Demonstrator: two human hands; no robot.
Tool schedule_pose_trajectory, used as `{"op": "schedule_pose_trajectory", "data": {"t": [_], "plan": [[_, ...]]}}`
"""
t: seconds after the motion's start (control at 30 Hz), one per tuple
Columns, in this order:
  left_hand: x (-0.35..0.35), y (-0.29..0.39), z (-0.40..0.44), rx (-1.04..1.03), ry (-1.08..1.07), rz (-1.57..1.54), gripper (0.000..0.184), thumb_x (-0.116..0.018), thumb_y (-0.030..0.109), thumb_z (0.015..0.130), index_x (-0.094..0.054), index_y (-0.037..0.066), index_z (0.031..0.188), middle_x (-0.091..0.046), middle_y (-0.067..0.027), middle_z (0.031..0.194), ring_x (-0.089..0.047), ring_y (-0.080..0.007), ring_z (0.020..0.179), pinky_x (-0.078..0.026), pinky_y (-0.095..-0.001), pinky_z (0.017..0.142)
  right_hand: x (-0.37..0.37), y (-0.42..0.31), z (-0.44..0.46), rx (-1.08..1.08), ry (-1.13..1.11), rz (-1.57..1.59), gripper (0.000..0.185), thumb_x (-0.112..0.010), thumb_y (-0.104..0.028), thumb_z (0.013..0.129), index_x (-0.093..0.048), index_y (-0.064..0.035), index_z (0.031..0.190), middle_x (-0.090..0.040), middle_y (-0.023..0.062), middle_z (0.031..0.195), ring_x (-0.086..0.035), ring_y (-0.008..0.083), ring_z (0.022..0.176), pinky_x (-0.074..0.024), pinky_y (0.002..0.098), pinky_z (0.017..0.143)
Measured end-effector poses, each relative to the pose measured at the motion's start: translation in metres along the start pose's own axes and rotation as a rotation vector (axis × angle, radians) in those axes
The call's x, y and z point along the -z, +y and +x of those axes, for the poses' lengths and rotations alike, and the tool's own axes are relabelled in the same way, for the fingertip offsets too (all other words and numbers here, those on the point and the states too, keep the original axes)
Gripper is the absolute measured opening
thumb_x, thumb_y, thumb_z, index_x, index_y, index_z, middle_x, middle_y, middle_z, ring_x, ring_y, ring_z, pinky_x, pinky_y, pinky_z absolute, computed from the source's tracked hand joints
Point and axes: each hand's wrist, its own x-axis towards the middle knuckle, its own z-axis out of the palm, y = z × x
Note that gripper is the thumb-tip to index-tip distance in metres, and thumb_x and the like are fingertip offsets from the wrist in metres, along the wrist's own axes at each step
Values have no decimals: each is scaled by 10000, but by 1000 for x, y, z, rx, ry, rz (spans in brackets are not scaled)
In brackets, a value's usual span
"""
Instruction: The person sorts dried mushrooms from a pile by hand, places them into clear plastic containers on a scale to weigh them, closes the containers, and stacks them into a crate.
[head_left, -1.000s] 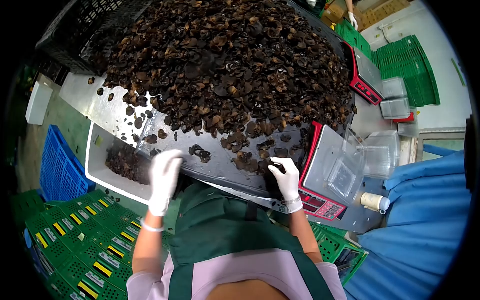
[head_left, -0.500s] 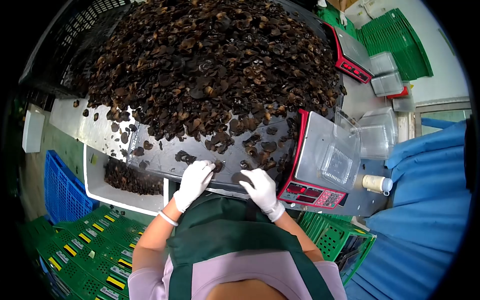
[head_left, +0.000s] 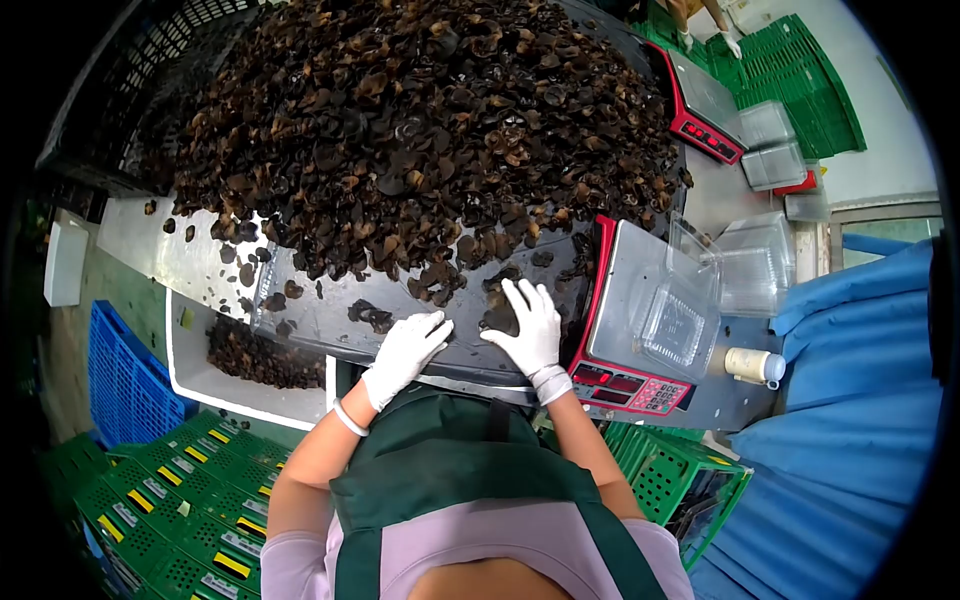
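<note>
A large heap of dark brown wood ear mushrooms covers the far part of the grey worktop. My right hand, in a white glove, lies with fingers spread over a few loose wood ears left of the near scale. What lies under its palm is hidden. My left hand, also gloved, rests at the worktop's near edge, fingers stretched towards the right and no piece visible in them. Just beyond it sits a small clump of wood ears.
A red scale carries a clear plastic tray; stacked clear trays and a bottle stand beyond. A white bin holds more wood ears below left. Another person's gloved hand shows near green crates.
My right hand has moved forward and spread its fingers; the dark piece by its fingertips no longer shows there. My left hand has shifted slightly right. The other person's hands have moved at the back.
</note>
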Motion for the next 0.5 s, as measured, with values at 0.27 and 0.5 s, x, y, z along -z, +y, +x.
{"op": "schedule_pose_trajectory", "data": {"t": [0.27,0.5], "plan": [[5,2,0,59,-2,-71,361,-694,156,763,-606,71,1103,-593,-102,1077,-569,-272,968,-498,-359,770,-20,-15,-12,152,69,5,543,-720,-364,713,-597,-170,1205,-533,102,1170,-519,290,1047,-461,405,854],[12,4,13,819,173,-1166,297,-614,170,895,-587,67,1172,-636,-55,1072,-602,-148,890,-476,-256,759,-30,7,-4,-247,158,940,252,-601,-42,836,-620,-43,1087,-615,67,987,-619,181,887,-494,268,791]]}}
